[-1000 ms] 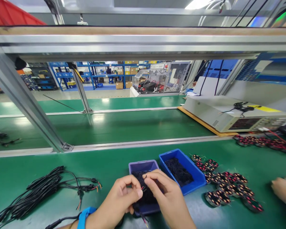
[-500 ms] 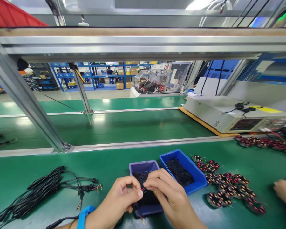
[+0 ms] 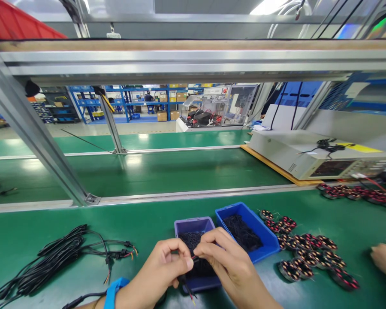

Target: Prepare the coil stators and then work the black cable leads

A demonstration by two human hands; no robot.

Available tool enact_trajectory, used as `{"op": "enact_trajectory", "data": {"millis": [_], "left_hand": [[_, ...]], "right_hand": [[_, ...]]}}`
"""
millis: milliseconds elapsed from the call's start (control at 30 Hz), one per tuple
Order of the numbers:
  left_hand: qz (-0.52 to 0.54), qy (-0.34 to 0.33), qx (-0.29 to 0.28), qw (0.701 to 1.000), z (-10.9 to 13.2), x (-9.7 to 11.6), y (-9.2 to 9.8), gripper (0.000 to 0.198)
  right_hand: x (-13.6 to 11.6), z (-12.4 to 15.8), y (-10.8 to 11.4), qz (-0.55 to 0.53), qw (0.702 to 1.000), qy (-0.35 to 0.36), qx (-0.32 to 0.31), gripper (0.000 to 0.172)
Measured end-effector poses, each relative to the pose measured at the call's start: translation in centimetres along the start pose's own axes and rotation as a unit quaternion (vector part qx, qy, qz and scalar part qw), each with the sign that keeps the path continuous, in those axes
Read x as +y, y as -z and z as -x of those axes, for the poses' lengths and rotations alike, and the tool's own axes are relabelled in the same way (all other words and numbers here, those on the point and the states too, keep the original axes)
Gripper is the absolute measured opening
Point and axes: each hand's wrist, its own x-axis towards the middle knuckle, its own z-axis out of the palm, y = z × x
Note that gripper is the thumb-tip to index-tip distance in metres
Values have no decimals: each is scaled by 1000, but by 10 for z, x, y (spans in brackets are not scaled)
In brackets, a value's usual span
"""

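Note:
Above a purple bin (image 3: 194, 220) my two hands meet at the fingertips. My left hand (image 3: 167, 264) is closed on a black cable (image 3: 182, 281), whose end with thin coloured wires hangs below the fingers. My right hand (image 3: 223, 257) pinches at a thin red and black wire end just beside the left thumb; the small piece between its fingertips is mostly hidden. Small black pieces fill the purple bin under the hands. To the right stands a blue bin (image 3: 266, 257) with more black pieces. A bundle of black cables (image 3: 56, 257) with bared coloured ends lies to the left.
Several copper-wound motor stators (image 3: 305, 253) lie right of the blue bin, with more (image 3: 357, 193) farther back. Another person's hand (image 3: 385, 259) is at the right edge. A grey bench instrument (image 3: 309, 150) stands behind. A metal frame post (image 3: 45, 128) rises at the left.
Both hands stay nearly in place over the purple bin. The right hand's fingers have shifted very slightly, and a bit more of the red wire shows between the fingertips.

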Motion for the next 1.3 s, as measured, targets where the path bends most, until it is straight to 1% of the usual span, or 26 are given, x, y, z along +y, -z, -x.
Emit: {"op": "enact_trajectory", "data": {"millis": [133, 233, 300, 367, 467, 567, 700, 800, 867, 900, 933, 1000, 1067, 1133, 1167, 1233, 1267, 1300], "left_hand": [[1, 2, 7, 1000, 1, 2, 0, 50], [1, -1, -4, 1000, 1, -1, 1, 49], [-2, -9, -6, 1000, 0, -3, 1, 46], [3, -21, 6, 1000, -2, -5, 1, 43], [33, -25, 17, 999, -1, -4, -1, 33], [65, -28, 9, 997, 2, -2, -1, 23], [45, -56, -16, 997, 2, -5, -2, 33], [35, -72, -31, 996, 1, -9, -4, 42], [41, -72, -29, 996, 3, -8, -1, 46], [44, -72, -18, 996, 6, -5, 4, 47], [47, -77, 6, 996, 9, 1, 12, 47], [40, -112, 91, 989, 19, 25, 37, 46], [2, -185, 198, 963, 26, 64, 70, 43], [-55, -272, 268, 923, 22, 113, 102, 40], [-89, -321, 287, 898, 15, 139, 114, 40], [-165, -415, 323, 834, -11, 182, 130, 35], [-186, -433, 333, 816, -30, 197, 134, 32], [-206, -440, 338, 806, -50, 206, 135, 29]], "right_hand": [[2, 2, -1, 3, 1000, 3, -10, 26], [1, 3, 1, -16, 999, 2, -36, 29], [-1, 3, 3, -55, 996, -13, -67, 33], [-2, 4, 4, -84, 992, -44, -87, 31], [-1, 5, 0, -78, 992, -80, -65, 22], [3, 5, -7, -72, 992, -94, -42, 21], [3, 5, -16, -91, 989, -110, -39, 20], [1, 5, -18, -114, 985, -116, -58, 22], [1, 5, -17, -129, 983, -107, -75, 19], [2, 6, -15, -132, 983, -102, -72, 17], [3, 7, -13, -130, 985, -99, -58, 18], [6, 8, -10, -113, 988, -108, 2, 26], [9, 9, -7, -87, 986, -125, 63, 22], [11, 10, -6, -61, 986, -127, 93, 20], [13, 11, -7, -48, 987, -118, 96, 21], [15, 12, -10, -20, 992, -89, 85, 23], [17, 13, -12, -5, 995, -71, 76, 23], [20, 14, -15, 12, 996, -53, 67, 24]]}}
